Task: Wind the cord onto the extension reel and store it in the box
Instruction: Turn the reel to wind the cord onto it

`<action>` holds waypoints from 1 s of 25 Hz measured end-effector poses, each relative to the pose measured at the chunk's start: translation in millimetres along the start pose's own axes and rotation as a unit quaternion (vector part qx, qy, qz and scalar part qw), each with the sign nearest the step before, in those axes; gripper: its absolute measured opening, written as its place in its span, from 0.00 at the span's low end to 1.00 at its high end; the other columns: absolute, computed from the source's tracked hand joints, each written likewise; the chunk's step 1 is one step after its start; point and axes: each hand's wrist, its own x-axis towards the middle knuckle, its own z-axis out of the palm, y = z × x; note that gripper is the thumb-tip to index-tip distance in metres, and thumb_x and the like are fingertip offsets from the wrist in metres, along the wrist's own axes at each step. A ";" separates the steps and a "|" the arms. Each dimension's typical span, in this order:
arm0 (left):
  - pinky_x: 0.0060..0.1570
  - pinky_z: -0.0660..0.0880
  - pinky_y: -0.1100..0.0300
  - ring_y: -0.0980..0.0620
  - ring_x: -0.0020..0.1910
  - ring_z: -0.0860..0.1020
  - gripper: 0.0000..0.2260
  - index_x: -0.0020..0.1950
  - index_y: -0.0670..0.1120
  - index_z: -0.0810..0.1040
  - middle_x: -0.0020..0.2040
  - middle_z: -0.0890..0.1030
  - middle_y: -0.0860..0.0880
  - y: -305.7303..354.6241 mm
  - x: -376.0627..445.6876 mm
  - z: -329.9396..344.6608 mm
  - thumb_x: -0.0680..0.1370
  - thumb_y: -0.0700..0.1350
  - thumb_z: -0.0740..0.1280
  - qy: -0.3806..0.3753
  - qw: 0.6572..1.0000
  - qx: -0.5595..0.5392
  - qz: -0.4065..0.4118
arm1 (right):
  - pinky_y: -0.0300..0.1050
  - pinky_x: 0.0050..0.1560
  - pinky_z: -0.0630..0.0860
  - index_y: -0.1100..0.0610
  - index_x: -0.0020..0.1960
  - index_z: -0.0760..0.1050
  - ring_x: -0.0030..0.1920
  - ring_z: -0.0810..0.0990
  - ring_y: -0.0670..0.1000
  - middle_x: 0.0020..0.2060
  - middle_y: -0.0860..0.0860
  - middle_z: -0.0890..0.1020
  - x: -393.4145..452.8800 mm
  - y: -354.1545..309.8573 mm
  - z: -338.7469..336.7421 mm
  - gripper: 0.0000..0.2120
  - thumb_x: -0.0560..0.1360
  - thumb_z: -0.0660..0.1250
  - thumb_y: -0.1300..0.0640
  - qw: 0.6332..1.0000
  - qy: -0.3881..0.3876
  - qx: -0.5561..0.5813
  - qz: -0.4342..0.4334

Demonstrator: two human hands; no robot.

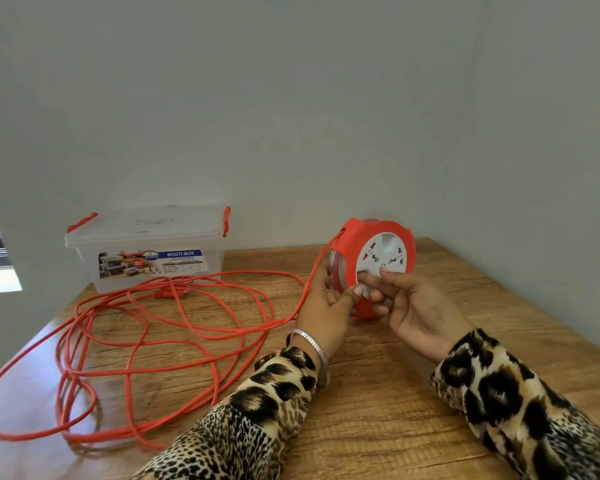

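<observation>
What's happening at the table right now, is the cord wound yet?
Not yet. A person holds the red extension reel upright over the wooden table: the left hand steadies its edge and the right hand has fingers on the white socket face. Most of the orange cord lies in loose loops on the table, one strand running up to the reel. The clear storage box sits behind with its lid on.

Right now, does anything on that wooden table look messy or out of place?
Yes: the long orange cord sprawls in loose, overlapping loops over the table's left side, nearly all unwound from the round red-and-white extension reel held by both hands. The lidded clear plastic box looks orderly.
</observation>
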 end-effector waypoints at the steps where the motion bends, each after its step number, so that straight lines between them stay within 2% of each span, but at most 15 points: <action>1: 0.42 0.82 0.54 0.47 0.46 0.82 0.23 0.70 0.48 0.66 0.46 0.83 0.56 0.2 0.3 0.9 0.78 0.37 0.66 -0.001 1.000 -0.008 0.003 | 0.36 0.28 0.72 0.67 0.53 0.78 0.31 0.78 0.46 0.40 0.56 0.85 -1.0 -0.3 0.8 0.12 0.77 0.61 0.61 1.000 -0.002 0.001 0.000; 2: 0.42 0.82 0.55 0.45 0.47 0.81 0.23 0.71 0.47 0.65 0.49 0.83 0.49 0.0 1.7 0.6 0.78 0.36 0.66 0.000 1.000 -0.012 0.001 | 0.36 0.29 0.72 0.66 0.52 0.79 0.32 0.79 0.46 0.41 0.56 0.86 -1.3 -1.2 0.4 0.11 0.77 0.61 0.61 1.000 -0.002 -0.012 -0.002; 4: 0.43 0.82 0.46 0.39 0.45 0.82 0.22 0.71 0.46 0.65 0.49 0.81 0.41 1.3 5.1 -3.3 0.78 0.37 0.66 0.010 1.000 -0.010 -0.019 | 0.37 0.31 0.72 0.64 0.53 0.79 0.32 0.80 0.45 0.46 0.55 0.86 -2.2 -4.9 -1.5 0.11 0.77 0.61 0.60 0.998 0.005 -0.061 -0.003; 5: 0.42 0.82 0.45 0.41 0.43 0.82 0.22 0.71 0.45 0.66 0.46 0.81 0.41 2.3 6.1 -6.1 0.78 0.37 0.66 0.013 1.000 -0.012 -0.026 | 0.37 0.31 0.72 0.62 0.53 0.79 0.31 0.80 0.44 0.46 0.55 0.86 -2.8 -7.0 -2.8 0.10 0.77 0.62 0.59 0.995 0.020 -0.096 -0.005; 7: 0.32 0.82 0.54 0.52 0.34 0.82 0.21 0.70 0.44 0.66 0.43 0.79 0.48 5.1 6.7 -12.9 0.78 0.37 0.65 0.014 0.999 -0.027 -0.029 | 0.37 0.29 0.70 0.58 0.52 0.78 0.29 0.78 0.44 0.41 0.53 0.86 -4.3 -6.9 -5.6 0.08 0.77 0.65 0.56 0.974 0.072 -0.214 -0.037; 8: 0.28 0.81 0.58 0.55 0.31 0.82 0.21 0.70 0.44 0.67 0.43 0.79 0.49 7.2 7.1 -17.2 0.78 0.37 0.65 0.018 0.999 -0.029 -0.031 | 0.36 0.28 0.69 0.57 0.50 0.78 0.29 0.79 0.44 0.37 0.51 0.86 -4.8 -5.4 -6.9 0.07 0.76 0.66 0.54 0.940 0.101 -0.316 -0.081; 9: 0.27 0.80 0.60 0.57 0.30 0.81 0.21 0.71 0.44 0.67 0.45 0.79 0.50 9.0 8.4 -21.7 0.79 0.37 0.65 0.023 0.999 -0.020 -0.034 | 0.35 0.29 0.69 0.54 0.48 0.79 0.31 0.79 0.44 0.35 0.49 0.85 -4.8 -3.5 -8.8 0.06 0.74 0.68 0.53 0.881 0.130 -0.431 -0.147; 11: 0.29 0.79 0.63 0.54 0.33 0.80 0.22 0.71 0.46 0.67 0.51 0.80 0.47 11.9 12.6 -30.3 0.78 0.39 0.66 0.029 0.999 0.019 -0.036 | 0.37 0.38 0.70 0.51 0.46 0.78 0.40 0.77 0.45 0.39 0.43 0.81 -5.5 -0.7 -10.0 0.05 0.72 0.70 0.52 0.728 0.156 -0.597 -0.299; 12: 0.31 0.78 0.64 0.53 0.34 0.79 0.22 0.72 0.47 0.67 0.54 0.79 0.46 14.0 14.3 -33.5 0.78 0.40 0.66 0.029 0.998 0.031 -0.035 | 0.40 0.44 0.70 0.50 0.48 0.78 0.45 0.75 0.46 0.44 0.44 0.79 -6.8 -2.0 -9.2 0.06 0.71 0.71 0.54 0.667 0.147 -0.634 -0.364; 14: 0.32 0.76 0.64 0.54 0.33 0.76 0.22 0.72 0.48 0.68 0.50 0.79 0.47 16.9 15.2 -37.0 0.78 0.40 0.66 0.015 0.999 0.031 -0.025 | 0.45 0.51 0.70 0.49 0.53 0.78 0.53 0.72 0.49 0.51 0.47 0.76 -8.3 -4.4 -7.8 0.13 0.70 0.71 0.59 0.588 0.091 -0.664 -0.453; 17: 0.32 0.76 0.65 0.59 0.30 0.76 0.21 0.70 0.50 0.69 0.42 0.80 0.52 18.8 14.2 -37.4 0.78 0.39 0.66 -0.009 0.999 0.031 -0.004 | 0.57 0.51 0.74 0.46 0.59 0.77 0.57 0.71 0.57 0.59 0.55 0.75 -9.9 -1.7 -5.0 0.22 0.68 0.71 0.64 0.517 0.063 -0.731 -0.441; 20: 0.33 0.77 0.64 0.59 0.31 0.78 0.20 0.69 0.49 0.70 0.43 0.81 0.54 19.6 17.0 -38.8 0.78 0.39 0.66 -0.022 0.999 0.025 0.003 | 0.60 0.59 0.68 0.39 0.69 0.67 0.63 0.67 0.61 0.68 0.60 0.69 -3.8 2.3 -5.5 0.33 0.70 0.68 0.63 0.443 0.069 -0.811 -0.376; 22: 0.35 0.78 0.67 0.59 0.36 0.79 0.21 0.69 0.52 0.70 0.45 0.81 0.56 19.7 17.7 -38.6 0.78 0.40 0.67 -0.026 0.999 0.040 0.004 | 0.59 0.61 0.66 0.37 0.71 0.62 0.64 0.66 0.62 0.68 0.62 0.68 0.2 3.8 -5.6 0.35 0.71 0.67 0.63 0.425 0.071 -0.824 -0.368; 25: 0.41 0.78 0.69 0.56 0.46 0.80 0.24 0.71 0.54 0.68 0.54 0.79 0.55 17.1 17.4 -37.6 0.77 0.43 0.68 -0.021 0.998 0.067 0.005 | 0.60 0.57 0.70 0.41 0.69 0.68 0.60 0.71 0.65 0.62 0.64 0.74 3.8 6.7 -4.8 0.33 0.69 0.72 0.63 0.408 0.093 -0.820 -0.390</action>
